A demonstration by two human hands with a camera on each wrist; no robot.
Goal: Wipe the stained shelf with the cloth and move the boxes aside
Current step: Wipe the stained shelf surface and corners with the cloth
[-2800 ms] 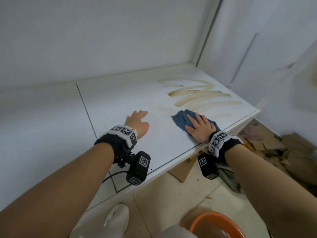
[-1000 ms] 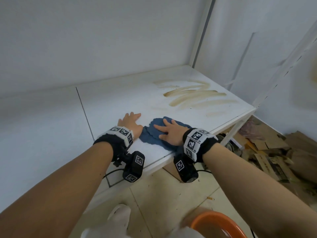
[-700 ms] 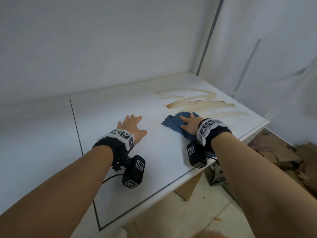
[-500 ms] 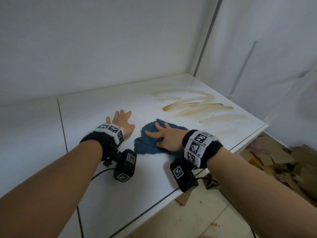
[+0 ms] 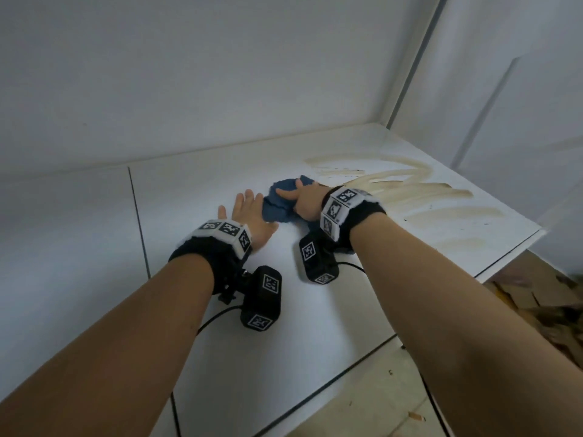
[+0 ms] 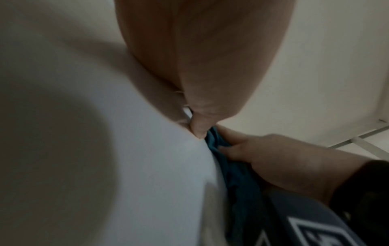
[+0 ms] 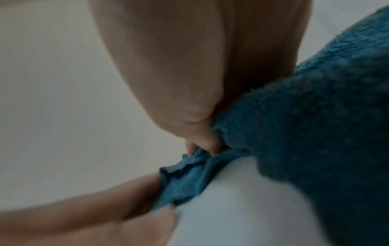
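Observation:
A white shelf (image 5: 315, 310) carries brown smeared stains (image 5: 410, 190) on its right part. A blue cloth (image 5: 276, 208) lies bunched just left of the stains. My right hand (image 5: 304, 200) presses down on the cloth with straight fingers, index finger pointing left. My left hand (image 5: 249, 212) lies flat on the shelf, fingers spread, its edge touching the cloth. In the left wrist view my left hand (image 6: 197, 131) meets the cloth (image 6: 231, 174) beside my right hand (image 6: 273, 158). In the right wrist view my right hand (image 7: 202, 143) presses the cloth (image 7: 315, 133). No boxes are visible.
The shelf meets a white back wall (image 5: 220, 74) and a side wall with an upright post (image 5: 410, 64) at the right corner. A seam (image 5: 138, 222) splits the shelf at the left. Cardboard scraps (image 5: 536, 298) lie on the floor beyond the shelf's right edge.
My right hand has swept the cloth left and right over the shelf and now holds it farther back, against my left hand. The left hand stayed flat. The stains look unchanged.

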